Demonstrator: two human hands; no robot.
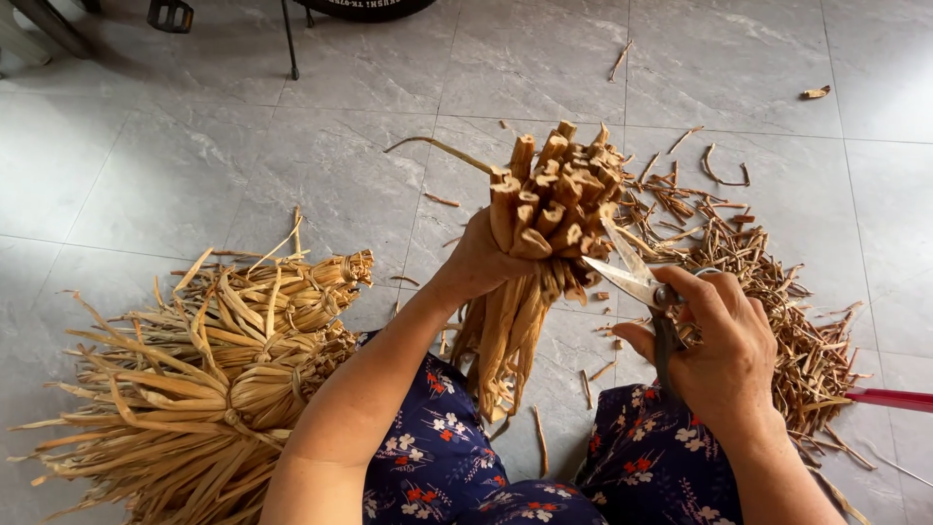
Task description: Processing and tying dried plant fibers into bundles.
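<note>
— Grey tiled floor: what lay on it?

— Item one: a heap of tied bundles of dried straw-coloured leaves, near left. Item two: a scatter of short cut stalk trimmings, right, with stray bits further off. Item three: a red rod-like handle at the right edge, kind not determinable.

— And the hands?

— Left hand: closed around a bundle of dried stalks, held upright at centre above the floor, cut ends fanned upward, loose ends hanging below the grip. Right hand: fingers curled through the handles of metal scissors, blades parted, tips at the bundle's right side.

— Anything nearer?

— Dark blue floral fabric over the person's knees, bottom centre.
</note>
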